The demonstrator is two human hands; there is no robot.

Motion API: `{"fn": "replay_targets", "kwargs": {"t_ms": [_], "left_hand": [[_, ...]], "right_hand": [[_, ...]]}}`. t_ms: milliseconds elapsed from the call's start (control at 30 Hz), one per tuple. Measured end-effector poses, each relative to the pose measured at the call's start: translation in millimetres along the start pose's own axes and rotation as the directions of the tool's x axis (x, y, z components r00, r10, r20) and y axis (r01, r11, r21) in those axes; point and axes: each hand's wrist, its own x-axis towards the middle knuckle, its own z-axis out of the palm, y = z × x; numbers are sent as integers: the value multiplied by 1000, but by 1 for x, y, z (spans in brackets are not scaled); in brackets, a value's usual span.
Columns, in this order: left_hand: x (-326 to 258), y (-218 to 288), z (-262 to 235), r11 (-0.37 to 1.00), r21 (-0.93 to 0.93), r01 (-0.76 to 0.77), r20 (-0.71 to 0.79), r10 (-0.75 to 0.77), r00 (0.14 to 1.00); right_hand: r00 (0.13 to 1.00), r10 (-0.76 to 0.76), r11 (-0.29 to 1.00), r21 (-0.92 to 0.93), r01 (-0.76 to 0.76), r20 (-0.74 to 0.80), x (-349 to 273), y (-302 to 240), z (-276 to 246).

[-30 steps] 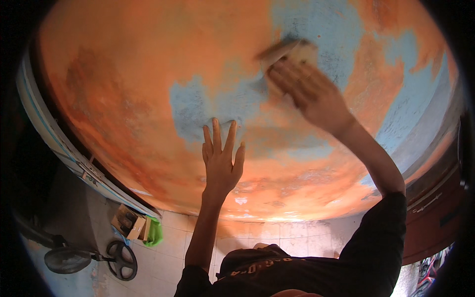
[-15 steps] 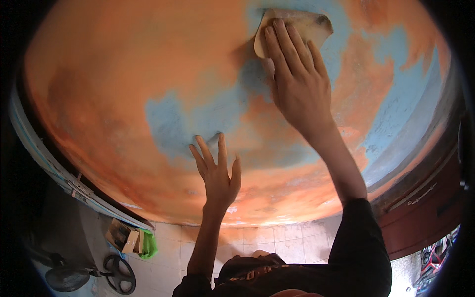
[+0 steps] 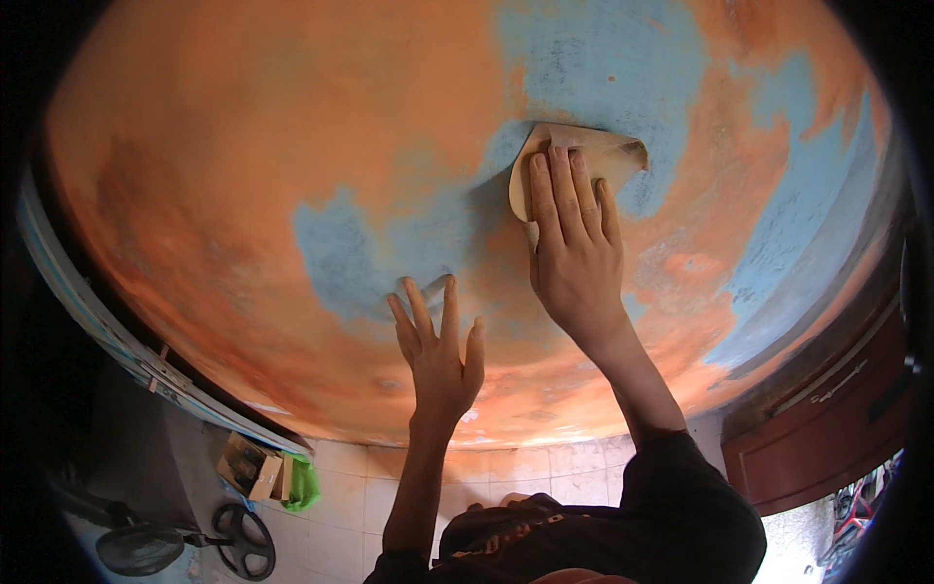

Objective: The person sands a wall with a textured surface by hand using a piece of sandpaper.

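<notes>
A wall (image 3: 292,117), patchy with orange and pale blue paint, spreads across most of the view. Under my right hand (image 3: 579,234) lies a tan sheet of sandpaper (image 3: 613,156), its corners curling off the surface. The outstretched fingers press it flat against a blue patch, and the thumb is mostly hidden. Lower and to the left, my left hand (image 3: 443,355) is open with its fingers spread. Its fingertips rest on or close to the wall at the edge of another blue patch, holding nothing.
Cardboard boxes (image 3: 250,465) and a green bag (image 3: 304,484) sit on the tiled floor (image 3: 341,487) at lower left. Nearby are a black wheel-shaped object (image 3: 243,540) and a dark rounded one (image 3: 139,551). A dark red panel (image 3: 817,428) borders the right side.
My right hand and the sandpaper have slid down the wall, uncovering the blue patch above. My left hand has shifted slightly right and down in the view, still spread.
</notes>
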Motion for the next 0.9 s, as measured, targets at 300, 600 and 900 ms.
{"fn": "replay_targets", "kwargs": {"t_ms": [300, 600, 900], "left_hand": [[-3, 10, 2, 998, -55, 44, -5, -44, 999], [-8, 20, 15, 991, -101, 87, -38, -91, 995], [-12, 15, 18, 993, -41, 112, -38, -114, 993]], "right_hand": [[1000, -11, 998, 62, 13, -26, 7, -4, -6], [991, -29, 990, 130, 46, -131, 41, 7, -10], [994, -109, 974, 199, 113, -28, 25, 34, -14]]}}
